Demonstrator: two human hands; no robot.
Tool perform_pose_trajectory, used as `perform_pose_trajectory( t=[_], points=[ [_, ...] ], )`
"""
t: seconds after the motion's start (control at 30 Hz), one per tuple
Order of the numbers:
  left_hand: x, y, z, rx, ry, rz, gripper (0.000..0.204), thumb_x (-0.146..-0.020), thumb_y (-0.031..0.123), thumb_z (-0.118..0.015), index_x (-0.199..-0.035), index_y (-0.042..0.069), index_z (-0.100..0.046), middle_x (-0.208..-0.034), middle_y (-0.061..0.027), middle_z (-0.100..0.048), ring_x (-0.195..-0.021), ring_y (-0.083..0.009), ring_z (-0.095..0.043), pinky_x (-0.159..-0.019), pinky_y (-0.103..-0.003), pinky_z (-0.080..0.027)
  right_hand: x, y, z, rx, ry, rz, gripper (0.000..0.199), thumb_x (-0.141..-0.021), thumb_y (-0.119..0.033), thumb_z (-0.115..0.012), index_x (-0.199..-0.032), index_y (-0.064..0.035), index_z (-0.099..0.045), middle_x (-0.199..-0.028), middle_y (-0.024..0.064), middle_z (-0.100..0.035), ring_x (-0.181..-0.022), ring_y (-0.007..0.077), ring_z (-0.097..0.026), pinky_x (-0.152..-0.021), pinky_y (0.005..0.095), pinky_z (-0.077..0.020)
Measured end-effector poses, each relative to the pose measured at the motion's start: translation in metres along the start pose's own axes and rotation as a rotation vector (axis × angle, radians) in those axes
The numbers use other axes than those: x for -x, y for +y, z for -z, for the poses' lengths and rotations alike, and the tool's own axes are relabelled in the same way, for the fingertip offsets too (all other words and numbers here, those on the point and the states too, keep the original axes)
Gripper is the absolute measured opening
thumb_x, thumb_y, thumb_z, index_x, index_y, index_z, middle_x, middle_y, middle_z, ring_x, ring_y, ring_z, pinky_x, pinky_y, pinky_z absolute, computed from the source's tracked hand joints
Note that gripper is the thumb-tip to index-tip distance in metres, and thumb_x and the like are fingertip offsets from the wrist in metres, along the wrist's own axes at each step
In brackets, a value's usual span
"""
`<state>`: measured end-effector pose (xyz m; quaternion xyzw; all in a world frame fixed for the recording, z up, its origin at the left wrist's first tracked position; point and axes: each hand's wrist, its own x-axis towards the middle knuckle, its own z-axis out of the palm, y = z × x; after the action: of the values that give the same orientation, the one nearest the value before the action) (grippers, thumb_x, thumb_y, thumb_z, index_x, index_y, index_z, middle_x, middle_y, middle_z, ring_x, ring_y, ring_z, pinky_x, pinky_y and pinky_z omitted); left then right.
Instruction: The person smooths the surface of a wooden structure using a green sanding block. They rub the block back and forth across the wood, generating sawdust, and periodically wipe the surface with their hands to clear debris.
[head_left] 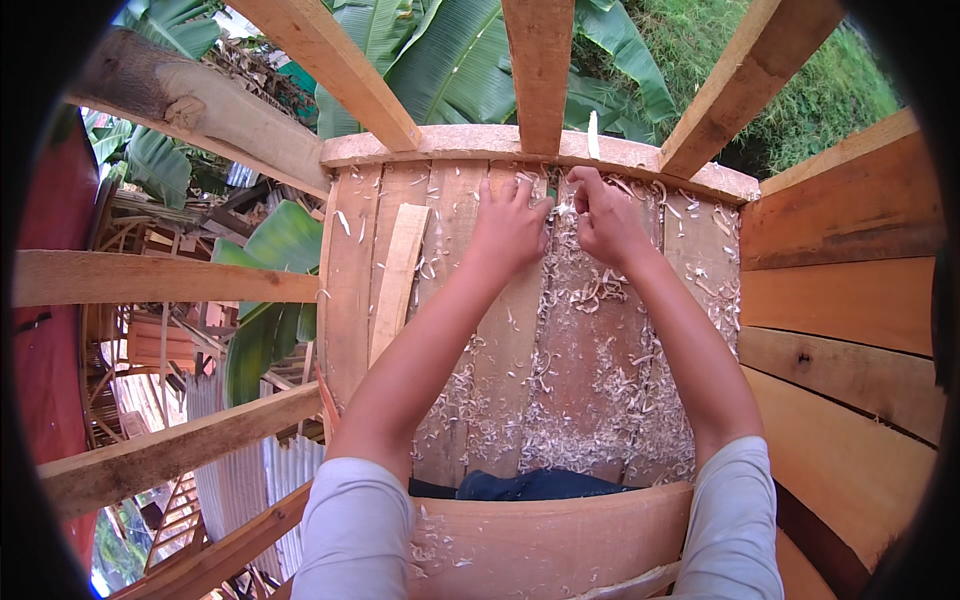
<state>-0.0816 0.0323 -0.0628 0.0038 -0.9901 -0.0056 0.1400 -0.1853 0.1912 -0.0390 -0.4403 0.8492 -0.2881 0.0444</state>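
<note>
Both my hands are over the far end of a plank floor [510,370] strewn with wood shavings [600,290]. My left hand [508,222] rests there with its fingers partly spread, and nothing shows in its grasp. Close to its right, my right hand [605,222] is closed with the fingers curled; whatever it may hold is hidden. A small green thing [551,190] shows in the gap between the hands, too small to name. Beyond my right hand, a pale sliver of wood [593,135] stands up by the edge beam [450,142].
A loose wooden strip [398,270] lies left of my left arm. Upright timbers [540,80] rise along the far edge, and a plank wall [850,300] stands at the right. Nearest me are a wide board [550,545] and dark blue cloth [540,485]. Banana leaves [450,70] hang outside.
</note>
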Motion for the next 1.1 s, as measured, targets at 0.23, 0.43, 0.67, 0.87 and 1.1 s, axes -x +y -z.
perform_pose_trajectory(
  t=[0.23,0.43,0.67,0.87,1.1],
  points=[
    [-0.002,0.015,0.026,0.116,-0.208,0.018,0.032,-0.080,0.019,-0.062,-0.109,0.006,-0.064,-0.123,-0.0133,-0.058,-0.126,-0.0293,-0.050,-0.108,-0.059,-0.034,0.000,0.002,-0.025,-0.342,0.000,0.007,0.069,-0.076,0.010,-0.050,-0.141,-0.0133,-0.041,-0.104,0.0212,-0.067,-0.103,0.0441,-0.062,-0.090,0.0512,-0.0487],
    [0.011,0.004,0.009,0.075,-0.036,-0.094,0.034,-0.077,0.016,-0.063,-0.109,0.004,-0.063,-0.117,-0.0116,-0.059,-0.124,-0.0272,-0.051,-0.106,-0.054,-0.035,-0.016,-0.009,-0.021,-0.370,0.067,-0.046,0.063,-0.077,0.009,-0.050,-0.137,-0.0103,-0.043,-0.113,0.0253,-0.065,-0.106,0.0449,-0.061,-0.090,0.0509,-0.0488],
    [-0.008,0.003,0.023,0.180,-0.228,0.092,0.040,-0.080,0.015,-0.061,-0.118,0.003,-0.062,-0.126,-0.0131,-0.059,-0.128,-0.0292,-0.049,-0.110,-0.056,-0.033,-0.004,0.000,-0.020,-0.143,-0.113,-0.063,0.065,-0.076,0.010,-0.049,-0.137,-0.0083,-0.040,-0.122,0.0233,-0.064,-0.110,0.0430,-0.061,-0.093,0.0490,-0.0486],
    [-0.009,0.004,-0.001,0.004,-0.058,0.030,0.041,-0.084,0.015,-0.056,-0.122,0.003,-0.061,-0.138,-0.0144,-0.055,-0.137,-0.0324,-0.043,-0.111,-0.059,-0.029,0.005,0.017,-0.008,-0.079,0.054,-0.044,0.060,-0.074,0.007,-0.055,-0.131,-0.0048,-0.043,-0.108,0.0237,-0.065,-0.101,0.0410,-0.063,-0.089,0.0492,-0.0492],
    [-0.015,0.001,-0.004,-0.105,-0.184,-0.083,0.043,-0.085,0.015,-0.055,-0.126,0.005,-0.062,-0.143,-0.0136,-0.052,-0.141,-0.0319,-0.039,-0.116,-0.060,-0.023,0.050,0.033,0.004,0.234,-0.113,0.001,0.062,-0.079,-0.005,-0.061,-0.138,-0.0088,-0.044,-0.139,0.0190,-0.049,-0.133,0.0325,-0.045,-0.113,0.0475,-0.0330]
  ],
)
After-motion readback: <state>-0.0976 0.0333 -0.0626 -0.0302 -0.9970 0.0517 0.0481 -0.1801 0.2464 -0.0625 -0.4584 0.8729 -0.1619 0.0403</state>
